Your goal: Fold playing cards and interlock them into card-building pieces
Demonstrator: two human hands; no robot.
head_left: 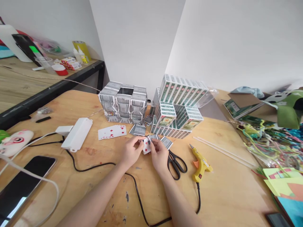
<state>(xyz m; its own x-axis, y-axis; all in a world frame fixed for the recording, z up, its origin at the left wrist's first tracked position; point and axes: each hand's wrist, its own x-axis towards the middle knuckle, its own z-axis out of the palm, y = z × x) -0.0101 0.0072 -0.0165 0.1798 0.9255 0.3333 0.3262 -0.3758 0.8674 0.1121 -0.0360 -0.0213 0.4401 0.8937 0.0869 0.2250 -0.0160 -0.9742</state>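
A playing card [146, 148] with red diamonds is held low over the table between my hands. My left hand [133, 152] pinches at its left edge, thumb and fingertips together. My right hand [160, 155] grips the card's right side, its fingers partly hiding it. Patterned card backs [166, 142] lie just behind my right hand, beside black-handled scissors [176, 164] whose blades are hidden. Beyond my left hand are fanned face-up diamond cards [112, 132] and folded card pieces [137, 129]. Farther back stands a hollow block built of folded cards [123, 102].
Green-and-white card boxes [165, 118] are stacked behind my right hand. A yellow glue gun [200, 165] and clear glue sticks [223, 152] lie on the right. A black cable [134, 181] crosses under my forearms. A white power strip [77, 134] and phone [27, 186] are at left.
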